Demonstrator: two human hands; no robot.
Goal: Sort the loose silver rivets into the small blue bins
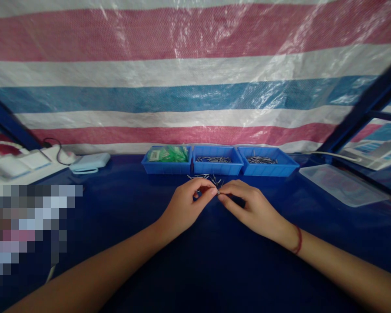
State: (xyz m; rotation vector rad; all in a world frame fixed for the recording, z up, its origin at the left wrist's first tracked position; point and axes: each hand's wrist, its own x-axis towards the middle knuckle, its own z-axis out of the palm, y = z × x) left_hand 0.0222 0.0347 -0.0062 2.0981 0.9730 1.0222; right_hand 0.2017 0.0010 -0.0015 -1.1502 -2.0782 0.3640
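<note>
Pinching a tiny part (218, 192) with left hand (187, 202) and right hand (252, 208), we have pins (204, 175) just beyond, toward the tabletop (195, 261)'s far edge.

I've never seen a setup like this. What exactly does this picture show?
There is no machine: these are a person's bare left hand and right hand, filmed by a camera worn on their head, looking forward and down. The two hands meet at a small piece pinched between them, too tiny to identify. Just beyond, thin metal pins lie loose on the dark blue table. Behind those, three blue bins stand in a row: the left holds green packaging, the other two similar pins.
</note>
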